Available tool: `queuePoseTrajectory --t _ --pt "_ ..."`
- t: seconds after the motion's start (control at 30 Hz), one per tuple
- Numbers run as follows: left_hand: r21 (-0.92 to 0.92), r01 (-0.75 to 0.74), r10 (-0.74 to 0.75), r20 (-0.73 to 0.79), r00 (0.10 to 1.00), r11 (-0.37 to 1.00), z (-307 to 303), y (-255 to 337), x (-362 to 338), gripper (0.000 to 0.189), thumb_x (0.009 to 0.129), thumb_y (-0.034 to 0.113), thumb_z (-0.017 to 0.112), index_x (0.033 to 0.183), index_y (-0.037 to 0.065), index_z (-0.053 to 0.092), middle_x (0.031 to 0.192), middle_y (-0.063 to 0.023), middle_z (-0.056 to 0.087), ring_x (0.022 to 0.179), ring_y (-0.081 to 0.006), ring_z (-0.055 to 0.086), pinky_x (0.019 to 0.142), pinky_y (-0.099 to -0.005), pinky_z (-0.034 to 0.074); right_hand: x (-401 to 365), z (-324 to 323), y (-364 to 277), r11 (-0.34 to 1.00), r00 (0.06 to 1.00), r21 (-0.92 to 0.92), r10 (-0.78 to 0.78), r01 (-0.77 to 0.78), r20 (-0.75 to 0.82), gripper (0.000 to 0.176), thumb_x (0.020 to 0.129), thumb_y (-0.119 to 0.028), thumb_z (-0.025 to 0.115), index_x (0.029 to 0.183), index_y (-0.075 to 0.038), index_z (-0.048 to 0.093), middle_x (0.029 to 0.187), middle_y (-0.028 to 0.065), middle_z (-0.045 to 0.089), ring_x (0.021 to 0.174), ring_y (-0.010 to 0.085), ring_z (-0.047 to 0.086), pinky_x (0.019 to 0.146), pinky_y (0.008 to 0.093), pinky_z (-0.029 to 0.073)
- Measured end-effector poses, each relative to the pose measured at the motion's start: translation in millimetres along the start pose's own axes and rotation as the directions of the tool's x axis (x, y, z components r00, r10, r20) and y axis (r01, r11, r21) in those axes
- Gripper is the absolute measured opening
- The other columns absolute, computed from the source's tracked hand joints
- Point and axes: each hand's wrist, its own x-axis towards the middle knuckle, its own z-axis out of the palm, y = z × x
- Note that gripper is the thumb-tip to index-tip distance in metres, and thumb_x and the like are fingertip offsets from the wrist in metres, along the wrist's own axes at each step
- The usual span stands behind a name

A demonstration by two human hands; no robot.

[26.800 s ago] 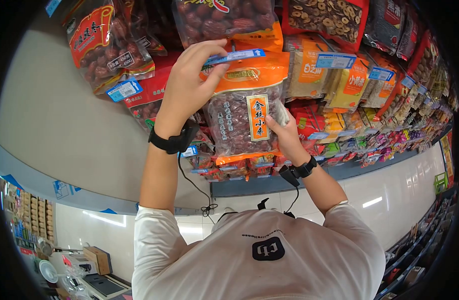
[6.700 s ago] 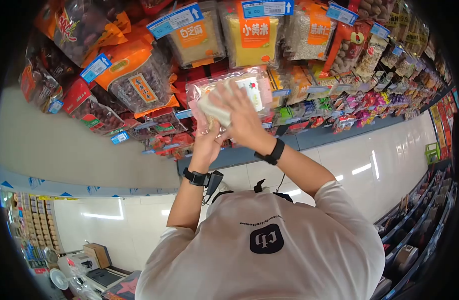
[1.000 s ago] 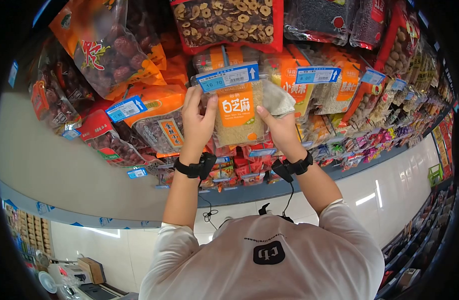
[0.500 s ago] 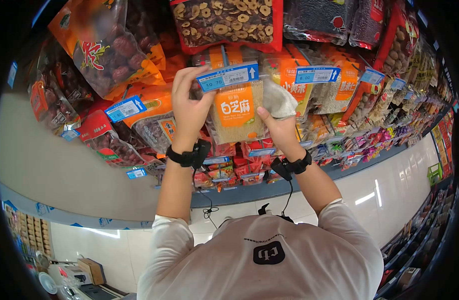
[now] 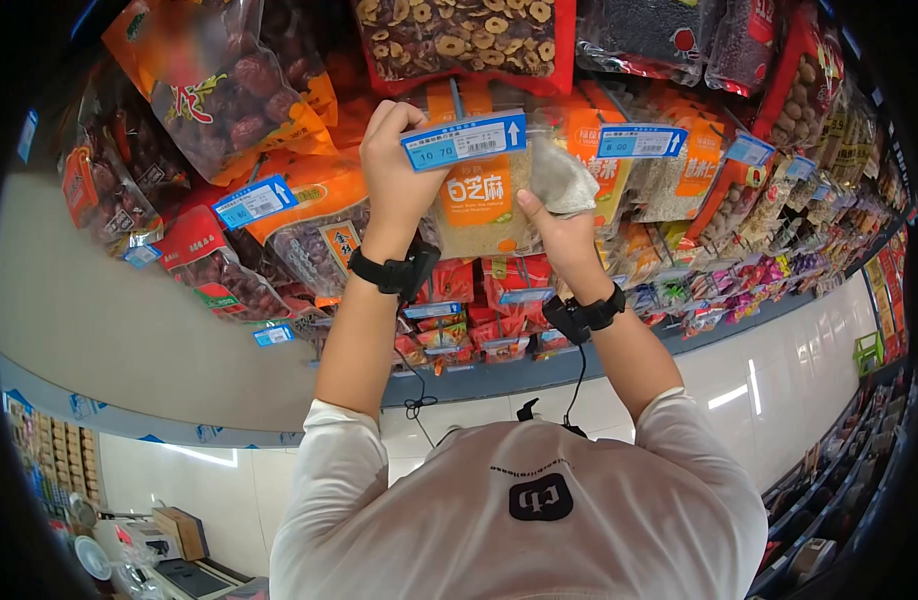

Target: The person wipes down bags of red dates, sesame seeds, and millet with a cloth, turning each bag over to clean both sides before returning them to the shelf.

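A packet of white sesame [image 5: 476, 208] with an orange label hangs on a shelf hook, its upper part behind a blue price tag [image 5: 467, 141] reading 10.70. My left hand [image 5: 399, 170] is closed at the tag's left end; its thumb is hidden behind the tag, and I cannot make out what it grips. On the packet's right, my right hand [image 5: 566, 240] is closed round a crumpled whitish cloth [image 5: 567, 182], with the thumb against the packet's right edge.
Bags of red dates [image 5: 241, 95] hang at the left, a red-edged bag of dried slices [image 5: 459, 40] above. Grain packets with orange labels [image 5: 697, 165] and more price tags line the right. Smaller packets hang below, over a pale tiled floor [image 5: 769, 370].
My left hand's fingers have curled in more at the tag, and the hand has shifted slightly right. The sesame packet sits higher behind the tag. My right hand still holds the cloth.
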Motion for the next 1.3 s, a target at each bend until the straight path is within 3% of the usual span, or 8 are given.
queuePoseTrajectory --t 0.3,0.4,0.5,0.6,0.73,0.8,0.97,1.3 --pt "-0.043 0.037 -0.033 0.087 0.996 0.998 -1.2 -8.3 -2.0 0.028 0.067 0.004 0.083 0.085 0.001 0.063 0.088 -0.0062 0.056 0.082 -0.0198 0.058 0.073 -0.0290 0.047 -0.7 0.3 -1.1 1.000 1.000 0.021 0.005 -0.005 0.012 0.053 0.087 -0.006 0.075 0.134 0.002 0.052 0.125 0.0072 0.061 0.113 0.0155 0.056 0.098 0.0312 0.045" --pt "0.028 0.025 -0.027 0.074 0.997 0.999 2.0 -3.9 -6.6 0.047 0.068 0.003 0.082 0.111 0.004 0.062 0.104 -0.0086 0.056 0.094 -0.0201 0.058 0.083 -0.0291 0.047 3.4 4.5 2.5 0.999 1.000 0.053 0.002 -0.001 -0.005 0.051 0.087 -0.007 0.076 0.132 0.002 0.054 0.124 0.0076 0.062 0.112 0.0155 0.057 0.098 0.0311 0.046" --pt "-0.161 0.076 -0.092 -0.096 0.991 0.984 12.9 -6.2 -31.4 0.088 0.080 0.003 0.075 0.152 0.006 0.024 0.137 -0.0180 0.041 0.120 -0.0259 0.053 0.103 -0.0349 0.044 5.8 9.1 8.0 0.998 0.997 0.046 -0.030 0.033 -0.065 0.049 0.086 -0.007 0.076 0.130 0.002 0.055 0.123 0.0082 0.063 0.111 0.0158 0.058 0.097 0.0311 0.046" --pt "0.149 0.040 -0.026 -0.099 0.995 0.988 11.1 -6.0 -69.2 0.080 0.087 0.015 0.074 0.151 0.003 0.026 0.132 -0.0204 0.043 0.123 -0.0336 0.051 0.097 -0.0430 0.048 7.8 9.1 13.5 1.000 0.996 0.022 -0.002 0.004 -0.092 0.048 0.087 -0.007 0.075 0.129 0.002 0.056 0.122 0.0085 0.064 0.110 0.0163 0.059 0.097 0.0310 0.046" --pt "0.035 0.124 -0.122 -0.039 0.992 0.992 14.1 -9.5 -110.0 0.068 0.093 0.019 0.068 0.149 0.003 0.033 0.130 -0.0217 0.045 0.118 -0.0365 0.052 0.097 -0.0447 0.045 6.8 10.6 13.5 0.999 0.992 -0.013 -0.033 0.032 -0.121 0.046 0.086 -0.007 0.077 0.126 0.002 0.057 0.121 0.0082 0.064 0.109 0.0165 0.060 0.096 0.0316 0.047" --pt "0.085 0.348 -0.356 0.116 0.927 0.934 6.2 6.6 -103.4 0.054 0.095 0.021 0.065 0.142 0.003 0.045 0.125 -0.0223 0.047 0.115 -0.0374 0.053 0.096 -0.0439 0.044 7.2 12.8 15.7 0.999 0.993 0.003 -0.052 0.053 -0.106 0.046 0.085 -0.008 0.077 0.125 0.002 0.058 0.122 0.0079 0.064 0.109 0.0164 0.060 0.096 0.0319 0.047" --pt "0.189 0.306 -0.330 0.111 0.938 0.933 16.4 -12.7 -81.2 0.037 0.097 0.019 0.061 0.127 -0.001 0.054 0.121 -0.0238 0.047 0.106 -0.0402 0.054 0.090 -0.0458 0.047 24.2 16.8 30.0 0.969 0.986 -0.246 -0.012 -0.029 -0.165 0.043 0.089 -0.008 0.073 0.127 0.004 0.057 0.119 0.0103 0.066 0.110 0.0167 0.060 0.095 0.0312 0.047" --pt "0.310 0.238 -0.297 0.161 0.941 0.921 18.0 -17.0 -115.0 0.060 0.097 0.017 0.060 0.152 0.010 0.036 0.143 -0.0269 0.036 0.131 -0.0427 0.043 0.106 -0.0470 0.040 -18.7 3.3 17.3 0.867 0.950 -0.466 -0.275 0.177 -0.149 0.042 0.091 -0.014 0.070 0.129 0.002 0.059 0.122 0.0167 0.063 0.115 0.0265 0.059 0.097 0.0359 0.045"
